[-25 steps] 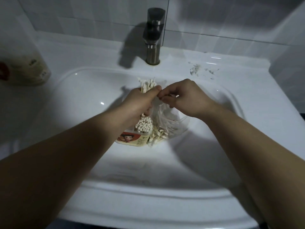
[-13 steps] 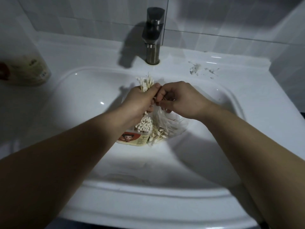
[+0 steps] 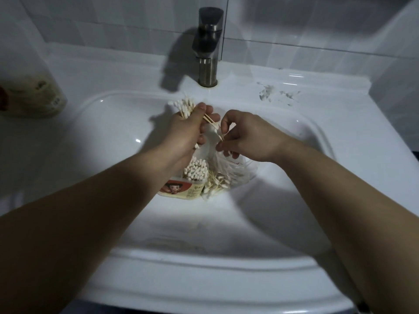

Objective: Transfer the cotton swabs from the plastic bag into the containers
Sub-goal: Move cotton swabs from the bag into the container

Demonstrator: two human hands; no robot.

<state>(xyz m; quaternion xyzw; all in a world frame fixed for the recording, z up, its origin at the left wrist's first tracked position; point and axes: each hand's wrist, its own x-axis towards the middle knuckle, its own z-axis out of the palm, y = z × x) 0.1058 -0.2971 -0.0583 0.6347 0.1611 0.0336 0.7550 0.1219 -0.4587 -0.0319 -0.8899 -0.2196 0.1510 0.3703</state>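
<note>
My left hand [image 3: 188, 130] grips a bundle of cotton swabs [image 3: 184, 107], their white tips fanning out above my fist over the sink basin. My right hand [image 3: 243, 137] pinches a few swabs [image 3: 213, 123] that slant between both hands, just above the clear plastic bag [image 3: 229, 173]. The bag lies in the basin with loose wooden-stemmed swabs inside. Left of the bag stands a round container [image 3: 181, 190] with a cartoon label, holding upright swabs [image 3: 195, 169]. My left wrist hides part of the container.
The white sink [image 3: 108, 141] surrounds everything; a steel faucet [image 3: 208, 48] stands at the back centre. A blurred bottle [image 3: 34, 96] sits on the ledge at far left. Grey smudges [image 3: 272, 95] mark the ledge at back right.
My right hand has pulled back to the right and down, away from my left fist, and now pinches a few swabs between the hands. The left hand keeps its bundle.
</note>
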